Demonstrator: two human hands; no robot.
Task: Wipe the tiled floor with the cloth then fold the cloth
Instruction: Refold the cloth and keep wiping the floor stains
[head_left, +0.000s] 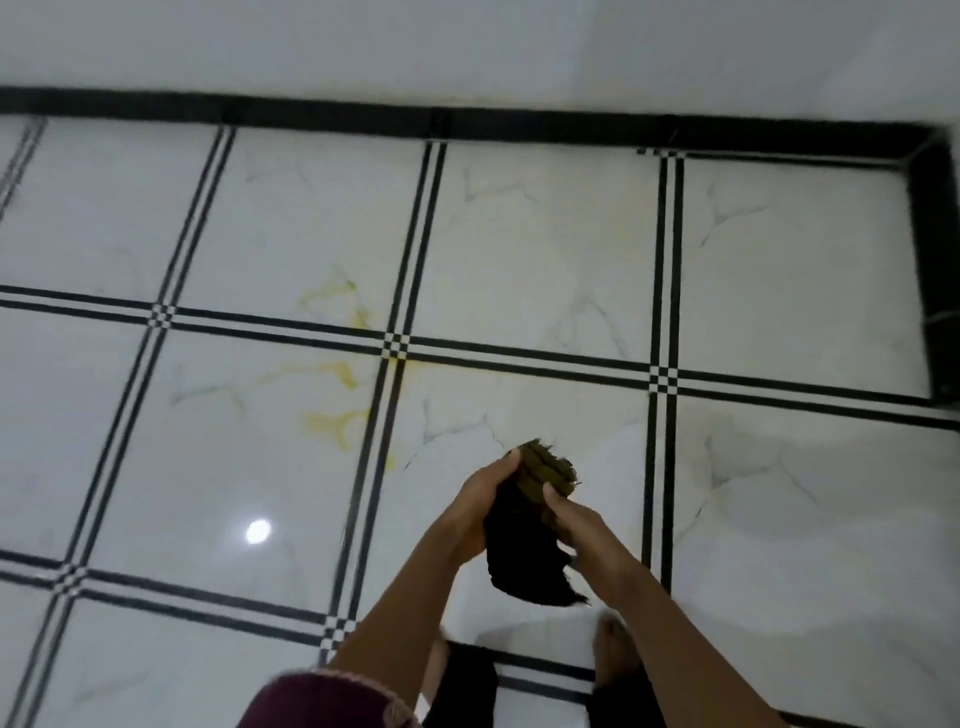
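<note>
Light was even, cool and rather dim, from overhead: one small round lamp reflection (258, 531) glared on the glossy tiled floor (545, 249), and a soft grey shadow (831, 545) pooled at lower right. The whole frame was slightly soft with motion smear, worst at the left edge, and wide-angle bend curved the black skirting (467, 117). The cloth (524, 551) between my left hand (483, 501) and right hand (576, 522) read near-black below, detail lost.

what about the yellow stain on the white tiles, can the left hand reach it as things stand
Probably yes: only bare white tiled floor lies between the left hand and the yellow stain, though that hand grips the dark crumpled cloth above it.
</note>
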